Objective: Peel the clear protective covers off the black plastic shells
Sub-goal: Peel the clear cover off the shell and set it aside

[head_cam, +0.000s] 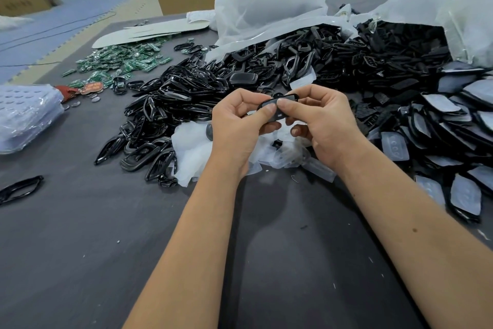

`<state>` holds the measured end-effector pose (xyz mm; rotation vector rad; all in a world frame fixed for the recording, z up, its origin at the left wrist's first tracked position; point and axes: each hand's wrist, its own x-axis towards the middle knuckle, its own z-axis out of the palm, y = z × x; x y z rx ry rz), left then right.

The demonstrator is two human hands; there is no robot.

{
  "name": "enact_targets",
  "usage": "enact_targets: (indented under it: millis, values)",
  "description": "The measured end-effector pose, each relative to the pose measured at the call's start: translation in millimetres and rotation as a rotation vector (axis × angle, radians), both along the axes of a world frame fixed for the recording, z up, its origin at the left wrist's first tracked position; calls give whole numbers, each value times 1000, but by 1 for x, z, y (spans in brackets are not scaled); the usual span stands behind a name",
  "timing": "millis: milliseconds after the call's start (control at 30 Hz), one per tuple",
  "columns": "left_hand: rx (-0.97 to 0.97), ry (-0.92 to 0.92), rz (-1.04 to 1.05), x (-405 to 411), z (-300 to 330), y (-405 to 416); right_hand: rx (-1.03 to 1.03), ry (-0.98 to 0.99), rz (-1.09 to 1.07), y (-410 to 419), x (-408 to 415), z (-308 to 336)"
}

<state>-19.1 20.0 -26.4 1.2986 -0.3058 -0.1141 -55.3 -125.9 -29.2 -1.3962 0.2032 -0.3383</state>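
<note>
Grey table [80, 248]; shell [277, 107] between hands [280, 126]

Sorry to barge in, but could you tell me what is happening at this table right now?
A person holds one black plastic shell above the table in both hands: the left hand and right hand each keep a grip on it, thumbs pressed on its face. Whether its clear cover has started to lift cannot be seen. Behind lies a heap of black shells, with green circuit boards further left.
</note>
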Motion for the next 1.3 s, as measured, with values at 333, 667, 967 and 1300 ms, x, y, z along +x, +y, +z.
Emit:
enact_targets:
  millis: [333,667,967,1300]
  values:
    - [35,25,12,2,0,0,-43,-31,-35,1,0,1]
    - [15,109,97,3,2,0,3,19,-9,2,3,0]
    - [29,103,57,4,2,1,-211,-19,-112,-2,3,-5]
    - [38,73,55,5,-2,1,-382,-57,-80,-1,4,-10]
